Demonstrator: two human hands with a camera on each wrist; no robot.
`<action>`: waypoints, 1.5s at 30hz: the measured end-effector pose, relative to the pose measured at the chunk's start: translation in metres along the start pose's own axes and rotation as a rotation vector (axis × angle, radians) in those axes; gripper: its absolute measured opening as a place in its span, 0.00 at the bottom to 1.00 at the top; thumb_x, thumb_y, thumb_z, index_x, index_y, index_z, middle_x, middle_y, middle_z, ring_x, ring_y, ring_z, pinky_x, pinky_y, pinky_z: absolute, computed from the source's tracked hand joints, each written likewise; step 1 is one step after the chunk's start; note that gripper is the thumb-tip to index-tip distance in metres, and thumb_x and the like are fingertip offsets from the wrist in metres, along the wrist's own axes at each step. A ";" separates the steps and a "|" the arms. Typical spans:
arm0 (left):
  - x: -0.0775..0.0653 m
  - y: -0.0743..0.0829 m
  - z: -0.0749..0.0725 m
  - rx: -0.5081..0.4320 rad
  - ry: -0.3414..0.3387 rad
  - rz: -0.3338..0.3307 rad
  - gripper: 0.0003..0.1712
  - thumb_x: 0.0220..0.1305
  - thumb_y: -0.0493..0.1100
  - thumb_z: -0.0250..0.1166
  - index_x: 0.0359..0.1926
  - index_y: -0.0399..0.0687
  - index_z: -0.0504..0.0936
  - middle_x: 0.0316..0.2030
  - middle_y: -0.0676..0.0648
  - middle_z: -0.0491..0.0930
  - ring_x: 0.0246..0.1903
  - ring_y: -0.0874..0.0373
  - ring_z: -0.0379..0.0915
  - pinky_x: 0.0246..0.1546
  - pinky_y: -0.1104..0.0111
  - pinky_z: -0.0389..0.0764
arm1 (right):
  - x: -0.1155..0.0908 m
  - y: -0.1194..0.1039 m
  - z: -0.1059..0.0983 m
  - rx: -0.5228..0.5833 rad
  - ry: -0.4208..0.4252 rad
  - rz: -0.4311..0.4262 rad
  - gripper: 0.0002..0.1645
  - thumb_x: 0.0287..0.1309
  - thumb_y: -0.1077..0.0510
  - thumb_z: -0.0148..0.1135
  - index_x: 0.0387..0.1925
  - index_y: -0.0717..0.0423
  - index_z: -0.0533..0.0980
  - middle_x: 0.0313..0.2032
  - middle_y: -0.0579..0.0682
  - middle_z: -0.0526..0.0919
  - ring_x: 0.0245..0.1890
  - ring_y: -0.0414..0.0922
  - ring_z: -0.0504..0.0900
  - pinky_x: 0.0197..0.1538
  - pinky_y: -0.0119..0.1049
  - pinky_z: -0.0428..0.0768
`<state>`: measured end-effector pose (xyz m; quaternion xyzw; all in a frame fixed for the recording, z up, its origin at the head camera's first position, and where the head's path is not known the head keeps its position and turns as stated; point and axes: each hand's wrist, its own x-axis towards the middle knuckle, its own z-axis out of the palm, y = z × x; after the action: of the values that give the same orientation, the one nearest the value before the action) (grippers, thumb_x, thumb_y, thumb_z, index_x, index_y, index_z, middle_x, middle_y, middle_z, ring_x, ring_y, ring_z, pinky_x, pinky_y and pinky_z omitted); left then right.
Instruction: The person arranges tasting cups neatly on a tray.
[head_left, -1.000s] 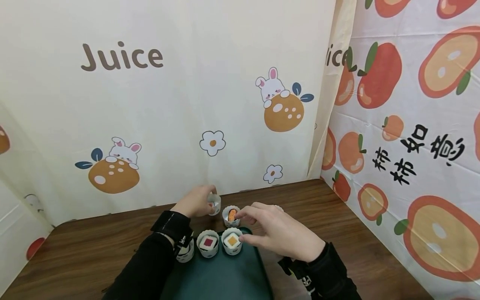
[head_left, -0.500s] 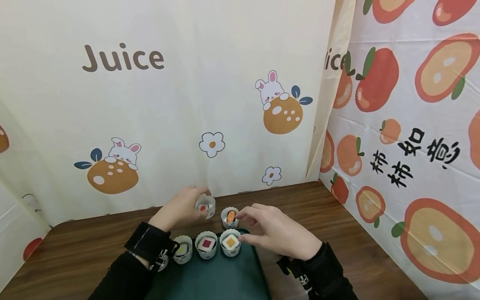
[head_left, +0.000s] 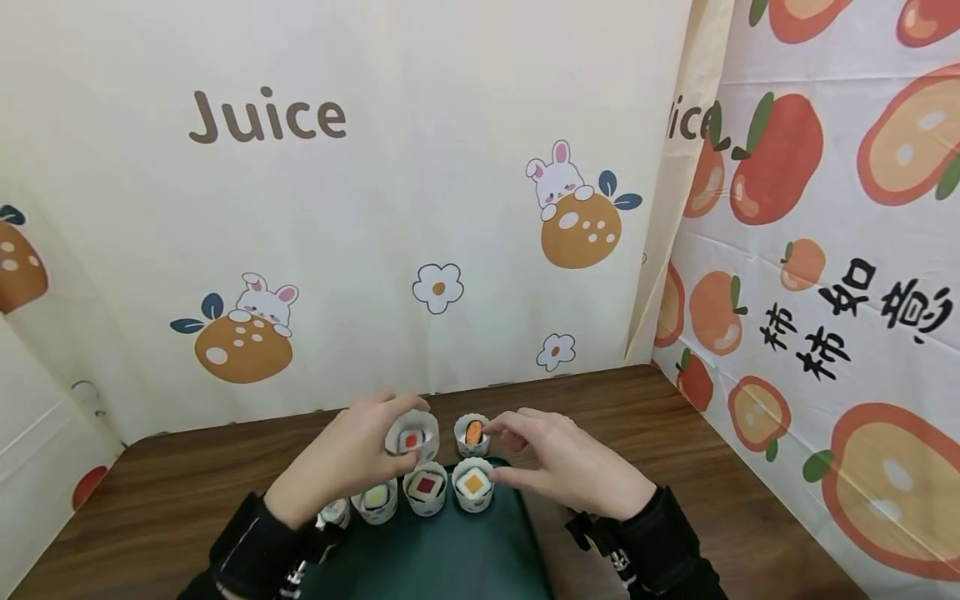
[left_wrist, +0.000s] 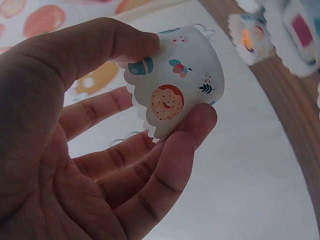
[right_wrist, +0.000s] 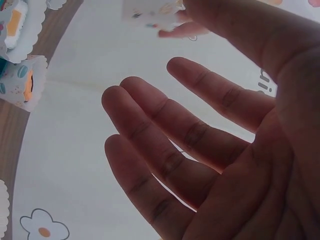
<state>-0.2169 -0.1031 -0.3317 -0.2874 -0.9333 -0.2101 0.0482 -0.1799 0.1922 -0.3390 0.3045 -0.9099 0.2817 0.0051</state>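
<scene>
My left hand (head_left: pixel 348 450) holds up a scalloped paper baking cup (left_wrist: pixel 175 82) printed with doughnuts, thumb on one side and fingers on the other. Inside it sits a white sushi piece with a red centre (head_left: pixel 410 441). My right hand (head_left: pixel 573 462) holds nothing; its fingers are spread and loosely bent. Right by its fingertips stand a cup with an orange-topped piece (head_left: pixel 472 433) and, in front of that, a cup with a yellow-square piece (head_left: pixel 473 483). Further left are a cup with a dark red square (head_left: pixel 424 487) and one with a green centre (head_left: pixel 375 500).
A dark green tray (head_left: pixel 431 558) lies on the brown wooden table (head_left: pixel 180 492), several cups along its far edge. Another cup (head_left: pixel 334 512) is partly hidden by my left wrist. A printed curtain (head_left: pixel 360 250) hangs behind the table, a persimmon-patterned one (head_left: pixel 795 333) to the right.
My left hand has drawn back from the table's far side with the cup, first leftward, and tipped its mouth more toward the head camera. My right hand has stayed nearly still.
</scene>
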 end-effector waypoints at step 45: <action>-0.070 0.032 0.038 -0.165 0.061 0.029 0.37 0.61 0.47 0.80 0.70 0.64 0.76 0.47 0.58 0.79 0.37 0.70 0.72 0.31 0.76 0.79 | 0.009 -0.030 0.035 0.006 -0.140 -0.133 0.23 0.70 0.45 0.71 0.60 0.49 0.81 0.47 0.41 0.86 0.47 0.33 0.83 0.52 0.27 0.83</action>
<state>-0.1395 -0.0995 -0.3696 -0.2971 -0.9067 -0.2943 0.0556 -0.1646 0.1498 -0.3513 0.3834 -0.8849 0.2615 -0.0406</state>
